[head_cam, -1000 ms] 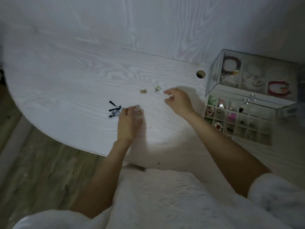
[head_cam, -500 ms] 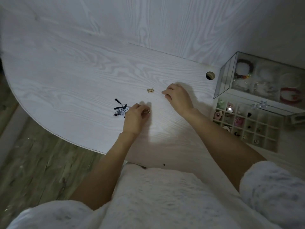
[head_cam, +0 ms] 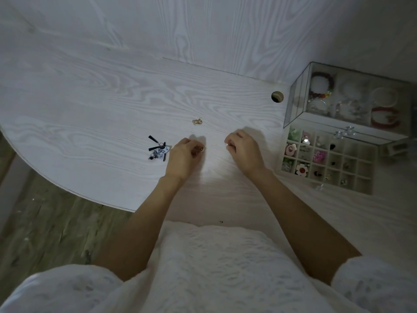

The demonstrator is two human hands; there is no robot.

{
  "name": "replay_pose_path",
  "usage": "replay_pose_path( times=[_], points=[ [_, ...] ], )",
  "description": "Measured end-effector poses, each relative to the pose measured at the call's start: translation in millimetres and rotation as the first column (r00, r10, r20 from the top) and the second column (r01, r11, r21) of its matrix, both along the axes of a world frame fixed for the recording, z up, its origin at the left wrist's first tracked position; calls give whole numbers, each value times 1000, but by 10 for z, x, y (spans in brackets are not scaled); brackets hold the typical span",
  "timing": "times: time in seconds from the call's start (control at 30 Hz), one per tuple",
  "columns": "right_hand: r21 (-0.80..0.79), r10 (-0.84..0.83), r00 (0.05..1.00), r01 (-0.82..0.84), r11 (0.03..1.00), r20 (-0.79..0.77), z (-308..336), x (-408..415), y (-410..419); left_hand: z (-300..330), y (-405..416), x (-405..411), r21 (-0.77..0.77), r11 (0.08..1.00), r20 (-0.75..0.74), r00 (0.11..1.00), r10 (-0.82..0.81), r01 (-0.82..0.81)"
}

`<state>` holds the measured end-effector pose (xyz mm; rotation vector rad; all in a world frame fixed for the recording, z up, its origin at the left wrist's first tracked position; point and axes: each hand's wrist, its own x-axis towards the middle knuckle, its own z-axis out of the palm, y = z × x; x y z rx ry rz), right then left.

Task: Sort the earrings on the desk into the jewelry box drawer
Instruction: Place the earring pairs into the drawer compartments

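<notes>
Both hands nearer, earrings pinched.

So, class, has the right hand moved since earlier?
Yes: the right hand has drawn back toward the person, away from the gold earring lying on the desk.
</notes>
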<state>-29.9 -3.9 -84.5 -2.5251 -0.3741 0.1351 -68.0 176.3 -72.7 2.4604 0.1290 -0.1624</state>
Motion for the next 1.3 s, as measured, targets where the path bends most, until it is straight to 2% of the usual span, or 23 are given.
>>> replay_pose_path(
  times=[0.27,0.4,0.53,0.63,0.77,0.83,0.97,1.13,1.3],
  points=[
    [15,23,998,-24,1000,51,-43,-250,-86,-51,-64,-28,33,997,36,997,-71,69],
    [40,12,997,-14,999,72,40,-472,-214,-62,-151,-78,-34,986,80,984,-159,162],
    [153,-190,982,186,971,9,192,-828,-560,-65,-416,-148,-45,969,108,965,-239,245],
    [231,-385,923,377,897,-9,368,-1044,-973,-46,-723,-158,-69,961,97,960,-262,269],
    [229,-671,742,651,724,10,461,-1152,-1723,51,-1090,-144,-151,960,149,966,-212,234],
    [224,-751,659,725,651,49,434,-1138,-2080,112,-1267,-142,-194,948,187,958,-216,251],
    [147,-755,646,741,655,109,328,-1025,-2482,245,-1624,-101,-216,916,249,926,-283,338],
    [124,-753,654,744,657,71,237,-1011,-2649,355,-2125,78,-198,857,353,851,-390,475],
    [68,-697,709,694,717,111,198,-1048,-2756,359,-2567,224,-207,803,331,812,-480,559]
  ],
)
